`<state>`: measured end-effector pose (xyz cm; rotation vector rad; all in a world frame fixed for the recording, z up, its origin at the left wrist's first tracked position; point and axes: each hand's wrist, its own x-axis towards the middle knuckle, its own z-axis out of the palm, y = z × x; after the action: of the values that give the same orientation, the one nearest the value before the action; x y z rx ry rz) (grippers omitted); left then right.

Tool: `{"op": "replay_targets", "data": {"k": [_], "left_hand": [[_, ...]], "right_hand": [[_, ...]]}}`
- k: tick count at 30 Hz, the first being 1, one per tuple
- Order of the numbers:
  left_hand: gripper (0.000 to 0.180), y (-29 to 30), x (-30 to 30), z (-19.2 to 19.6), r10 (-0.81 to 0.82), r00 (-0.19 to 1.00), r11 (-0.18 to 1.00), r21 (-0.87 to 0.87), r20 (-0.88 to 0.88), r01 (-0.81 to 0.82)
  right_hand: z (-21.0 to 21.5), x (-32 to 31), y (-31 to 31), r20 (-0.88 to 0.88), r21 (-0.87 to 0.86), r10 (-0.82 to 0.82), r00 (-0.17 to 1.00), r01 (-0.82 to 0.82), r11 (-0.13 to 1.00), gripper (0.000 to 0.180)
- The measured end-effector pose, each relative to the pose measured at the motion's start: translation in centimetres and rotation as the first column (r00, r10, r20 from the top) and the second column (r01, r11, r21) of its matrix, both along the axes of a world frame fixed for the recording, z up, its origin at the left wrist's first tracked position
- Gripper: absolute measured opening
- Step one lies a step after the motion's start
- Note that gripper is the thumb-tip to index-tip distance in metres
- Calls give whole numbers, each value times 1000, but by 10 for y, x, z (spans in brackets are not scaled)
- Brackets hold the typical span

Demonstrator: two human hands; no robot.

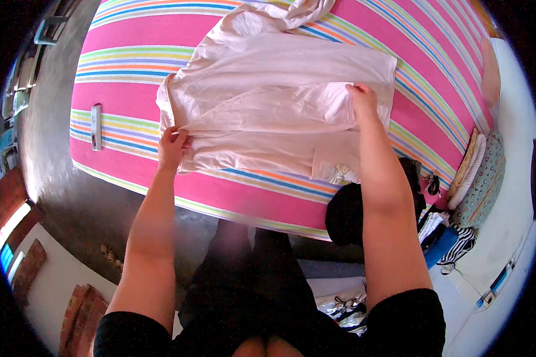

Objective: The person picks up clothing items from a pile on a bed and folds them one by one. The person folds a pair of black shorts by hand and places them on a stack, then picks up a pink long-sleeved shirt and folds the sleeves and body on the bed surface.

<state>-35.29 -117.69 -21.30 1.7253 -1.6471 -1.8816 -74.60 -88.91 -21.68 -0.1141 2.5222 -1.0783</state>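
Note:
A pale pink long-sleeved shirt (292, 65) lies spread sideways on a bed covered by a striped pink sheet (125, 92). One sleeve stretches away at the top, and another part of the shirt is folded over its body. My left hand (174, 146) pinches the fabric near the shirt's left end, by the collar or shoulder. Farther right, my right hand (362, 98) grips the edge of the folded-over part with fingers closed. The cloth between both hands lies in loose creases. A cuff-like end with a pale bunched bit (341, 174) shows near the bed's front edge.
A slim white box or device (96, 127) rests on the bed at the left. Beside my right forearm sits a black item (344, 214), with a dark cable (433, 184) nearby. A patterned pillow (481, 178) and striped clothes (458, 245) lie at the right, against a white wall.

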Motion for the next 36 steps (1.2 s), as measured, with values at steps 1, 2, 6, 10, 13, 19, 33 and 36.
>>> {"op": "replay_targets", "data": {"k": [1, 2, 6, 10, 13, 19, 33, 36], "left_hand": [[27, 0, 2, -2, -4, 1000, 1000, 11, -27, 4], [26, -1, 3, -5, -7, 998, 1000, 20, -56, 8], [24, -3, 9, -10, -121, 991, 992, -52, -52, 119], [16, -4, 11, -8, -67, 997, 998, -25, -47, 66], [13, -2, 10, -2, 8, 997, 1000, -2, -80, -8], [12, 4, 8, 7, -21, 995, 998, -66, -94, 15], [11, 17, 33, 8, -207, 977, 972, -120, -47, 200], [8, 25, 34, 9, -430, 891, 838, -303, 147, 454]], "right_hand": [[13, -1, 0, 155, -248, -111, 982, 148, 957, 18], [29, -3, 3, 215, -414, -144, 966, 223, 882, 15], [104, -2, 26, 349, -753, -108, 931, 347, 560, 13], [128, 2, 26, 285, -650, 14, 958, 183, 738, 8], [129, 2, 13, 242, -521, -43, 969, 167, 837, 15], [157, -10, -21, 173, -401, 15, 985, 57, 914, 14], [79, 126, 178, 217, -247, -233, 948, 284, 926, 35], [39, 140, 193, 165, 240, -160, 973, 117, 964, 32]]}}
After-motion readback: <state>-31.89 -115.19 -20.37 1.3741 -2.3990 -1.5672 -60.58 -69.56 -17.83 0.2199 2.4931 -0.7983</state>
